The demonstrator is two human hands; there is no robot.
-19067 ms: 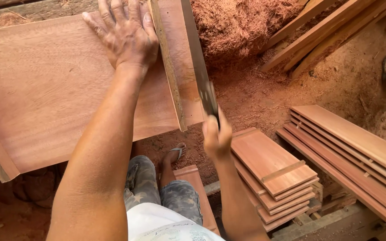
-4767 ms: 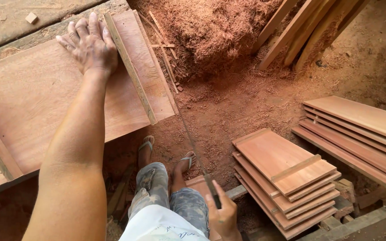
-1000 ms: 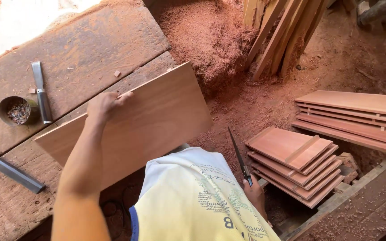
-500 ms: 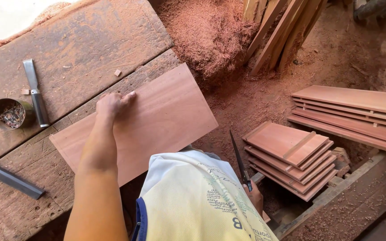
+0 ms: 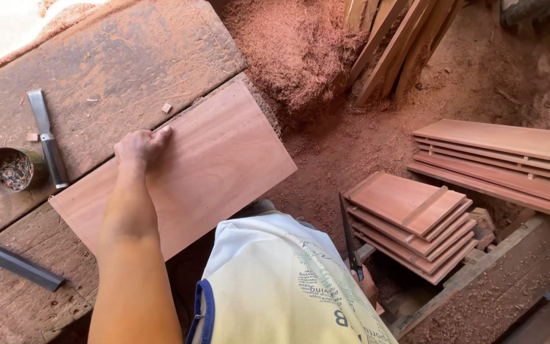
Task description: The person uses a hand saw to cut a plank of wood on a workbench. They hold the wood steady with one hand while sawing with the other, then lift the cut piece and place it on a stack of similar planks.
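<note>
Left hand (image 5: 140, 146) rests on the board's (image 5: 224, 159) far edge

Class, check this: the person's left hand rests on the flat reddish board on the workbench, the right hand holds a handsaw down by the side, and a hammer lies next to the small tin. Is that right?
Not quite. Beside the small tin lies a chisel, not a hammer, as the head view shows. The left hand does rest on the flat reddish board, and the right hand holds the handsaw.
</note>
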